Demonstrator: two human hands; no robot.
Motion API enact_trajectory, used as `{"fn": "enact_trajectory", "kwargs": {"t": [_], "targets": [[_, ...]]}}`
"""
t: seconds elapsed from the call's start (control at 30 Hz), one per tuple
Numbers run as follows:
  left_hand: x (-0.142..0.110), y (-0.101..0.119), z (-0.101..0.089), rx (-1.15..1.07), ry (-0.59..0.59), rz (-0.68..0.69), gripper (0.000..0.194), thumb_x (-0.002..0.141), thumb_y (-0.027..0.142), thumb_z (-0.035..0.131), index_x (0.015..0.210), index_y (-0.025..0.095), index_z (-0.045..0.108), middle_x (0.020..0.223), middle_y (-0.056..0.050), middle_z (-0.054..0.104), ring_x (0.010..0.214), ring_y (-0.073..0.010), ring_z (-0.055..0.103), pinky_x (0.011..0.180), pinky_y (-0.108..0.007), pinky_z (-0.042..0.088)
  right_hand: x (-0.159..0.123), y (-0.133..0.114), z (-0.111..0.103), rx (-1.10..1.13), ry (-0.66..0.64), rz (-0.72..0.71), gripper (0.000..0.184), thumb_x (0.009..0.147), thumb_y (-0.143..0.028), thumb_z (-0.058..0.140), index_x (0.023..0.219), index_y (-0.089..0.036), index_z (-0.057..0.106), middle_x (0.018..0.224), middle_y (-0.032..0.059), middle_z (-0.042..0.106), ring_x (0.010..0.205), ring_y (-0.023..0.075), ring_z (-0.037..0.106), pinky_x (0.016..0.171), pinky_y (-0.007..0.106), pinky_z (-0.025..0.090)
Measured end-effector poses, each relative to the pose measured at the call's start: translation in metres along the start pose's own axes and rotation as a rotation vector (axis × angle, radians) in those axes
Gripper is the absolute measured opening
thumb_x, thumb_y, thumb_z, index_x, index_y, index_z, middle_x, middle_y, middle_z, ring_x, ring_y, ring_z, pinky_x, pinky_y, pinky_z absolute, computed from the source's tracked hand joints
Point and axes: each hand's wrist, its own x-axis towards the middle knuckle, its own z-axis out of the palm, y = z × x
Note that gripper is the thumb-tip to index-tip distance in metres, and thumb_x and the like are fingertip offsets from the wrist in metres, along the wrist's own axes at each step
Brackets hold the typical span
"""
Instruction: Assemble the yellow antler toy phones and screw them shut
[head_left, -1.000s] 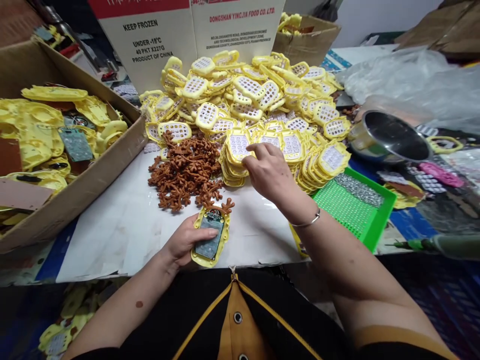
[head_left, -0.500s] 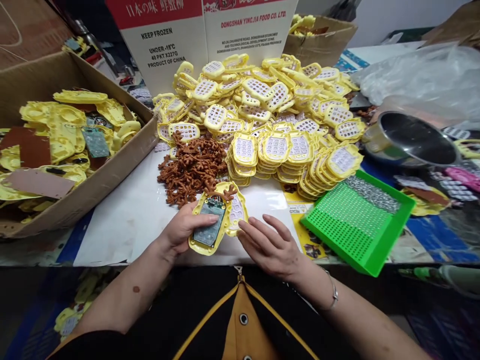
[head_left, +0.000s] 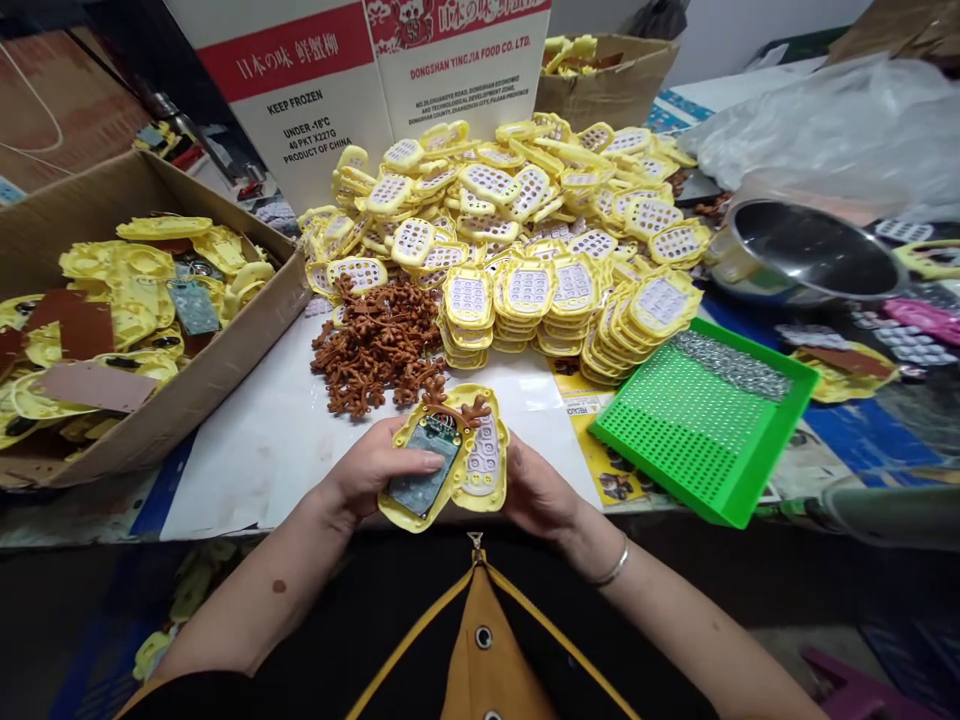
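1 cardboard box (head_left: 232,350) at far left, heaped with yellow casings (head_left: 120,280). Next, a mound of brown antler pieces (head_left: 379,350). Nearer, left hand (head_left: 371,465) closed around a yellow back casing (head_left: 409,518), thumb pressed on its circuit board (head_left: 424,485), 1 fitted antler piece (head_left: 474,410) at the top end. Just right, partly behind that casing: a yellow front casing (head_left: 499,440) with white keypad (head_left: 480,460) inside, gripped at its right edge by the right hand (head_left: 544,492), fingertips hidden. Step in hand, apparently: pairing the 2 halves, not yet joined. Next move probably calling for turning 1 half to face the other, rims aligned, antlers seated, wires (head_left: 450,425) clear of the seam. Farther right, stacked keypad fronts (head_left: 529,288), then a green tray (head_left: 690,425) holding small metal pieces (head_left: 735,368), probably screws, and a steel bowl (head_left: 810,250).
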Motion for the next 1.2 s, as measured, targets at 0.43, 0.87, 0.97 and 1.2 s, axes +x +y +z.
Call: {"fn": "enact_trajectory", "kwargs": {"t": [0.43, 0.87, 0.97, 1.2], "targets": [[0.022, -0.006, -0.011, -0.414, 0.038, 0.138, 0.061, 0.080, 0.061, 0.052, 0.123, 0.019, 0.060, 0.117, -0.013, 0.067, 0.107, -0.0312, 0.063, 0.089, -0.047, 0.050, 0.019, -0.012, 0.012, -0.021, 0.208, -0.084, 0.052, 0.066, -0.043, 0.078, 0.112, -0.023, 0.065, 0.115, 0.0091, 0.070, 0.108, 0.0263, 0.064, 0.096, 0.042, 0.051], [0.035, -0.014, 0.016, -0.213, 0.290, 0.357, 0.063, 0.075, 0.040, 0.074, 0.132, 0.031, 0.051, 0.143, -0.002, 0.051, 0.130, -0.0180, 0.047, 0.104, -0.026, 0.040, 0.044, 0.021, 0.019, -0.068, 0.324, -0.127, 0.070, 0.059, -0.032, 0.085, 0.122, -0.027, 0.054, 0.117, 0.0058, 0.065, 0.104, 0.0200, 0.064, 0.099, 0.040, 0.049], [0.035, -0.014, 0.021, -0.083, 0.286, 0.363, 0.065, 0.074, 0.040, 0.075, 0.134, 0.032, 0.051, 0.151, 0.000, 0.041, 0.136, -0.0178, 0.039, 0.107, -0.023, 0.035, 0.043, 0.024, 0.018, -0.057, 0.308, -0.146, 0.069, 0.059, -0.032, 0.085, 0.121, -0.028, 0.055, 0.120, 0.0058, 0.064, 0.106, 0.0203, 0.064, 0.100, 0.040, 0.048], [0.035, -0.016, 0.025, 0.136, 0.310, 0.376, 0.055, 0.081, 0.040, 0.066, 0.133, 0.028, 0.054, 0.146, -0.002, 0.048, 0.136, -0.0199, 0.040, 0.112, -0.028, 0.030, 0.037, 0.023, 0.016, 0.067, 0.246, -0.173, 0.063, 0.063, -0.033, 0.083, 0.120, -0.027, 0.057, 0.133, 0.0055, 0.059, 0.123, 0.0221, 0.055, 0.109, 0.040, 0.041]]}}
